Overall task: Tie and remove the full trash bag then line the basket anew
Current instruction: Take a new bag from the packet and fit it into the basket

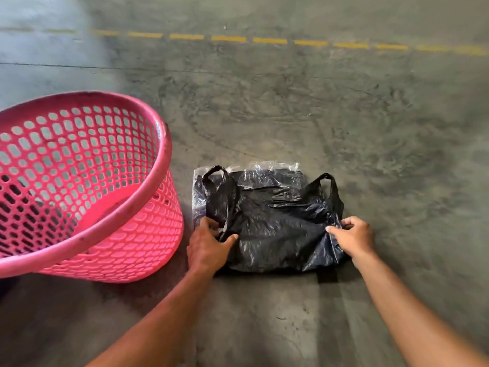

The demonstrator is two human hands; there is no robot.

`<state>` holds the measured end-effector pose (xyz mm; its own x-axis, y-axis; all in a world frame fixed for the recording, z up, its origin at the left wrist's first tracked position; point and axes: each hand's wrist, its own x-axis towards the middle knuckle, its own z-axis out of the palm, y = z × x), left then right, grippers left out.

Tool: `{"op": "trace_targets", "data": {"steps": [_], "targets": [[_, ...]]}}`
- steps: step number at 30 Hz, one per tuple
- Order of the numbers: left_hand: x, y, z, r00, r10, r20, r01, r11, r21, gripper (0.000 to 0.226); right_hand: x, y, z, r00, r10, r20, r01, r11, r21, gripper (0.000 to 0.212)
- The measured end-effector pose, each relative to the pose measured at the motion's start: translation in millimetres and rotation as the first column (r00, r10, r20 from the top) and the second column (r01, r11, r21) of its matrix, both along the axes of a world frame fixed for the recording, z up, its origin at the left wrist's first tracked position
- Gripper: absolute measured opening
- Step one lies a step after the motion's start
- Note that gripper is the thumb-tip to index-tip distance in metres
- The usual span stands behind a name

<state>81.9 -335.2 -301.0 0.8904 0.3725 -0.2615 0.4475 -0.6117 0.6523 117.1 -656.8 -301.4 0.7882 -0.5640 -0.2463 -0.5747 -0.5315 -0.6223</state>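
A flat black plastic bag (275, 223) with two loop handles lies on the concrete floor, on top of a clear plastic packet (272, 166) that holds more dark bags. My left hand (209, 242) pinches the bag's left edge below the left handle. My right hand (353, 235) pinches its right edge below the right handle. A pink perforated basket (87, 234) stands to the left of the bag, tilted toward me, with no liner inside it. No full trash bag is in view.
The grey concrete floor (291, 102) stretches all around. A dashed yellow line (270, 40) crosses it far behind the bag. The basket's wall is close to my left wrist.
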Motion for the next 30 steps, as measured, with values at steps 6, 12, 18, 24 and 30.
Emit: {"op": "trace_targets", "data": {"steps": [6,12,18,24,30], "targets": [[7,2,2,0.980,0.009,0.196,0.029,0.982,-0.189,0.016,2,0,12,0.970,-0.155,0.189,0.123,0.977,0.174,0.028],[3,1,9,0.946,0.050,0.320,0.091,0.907,-0.411,0.017,7,-20,28,0.950,-0.280,-0.135,0.288,0.625,0.726,0.071],[0,-9,43,0.946,0.091,0.311,0.144,0.743,-0.654,0.031,-9,-14,55,0.998,-0.041,0.056,-0.006,0.755,0.656,0.045],[5,-25,82,0.994,0.096,-0.057,-0.103,0.604,-0.790,0.046,-19,-7,72,0.935,0.258,0.242,-0.326,0.895,0.305,0.035],[17,-44,147,0.992,-0.104,0.077,0.120,0.510,-0.852,0.026,-15,21,136,0.941,0.076,0.329,-0.294,0.664,0.688,0.025]]}}
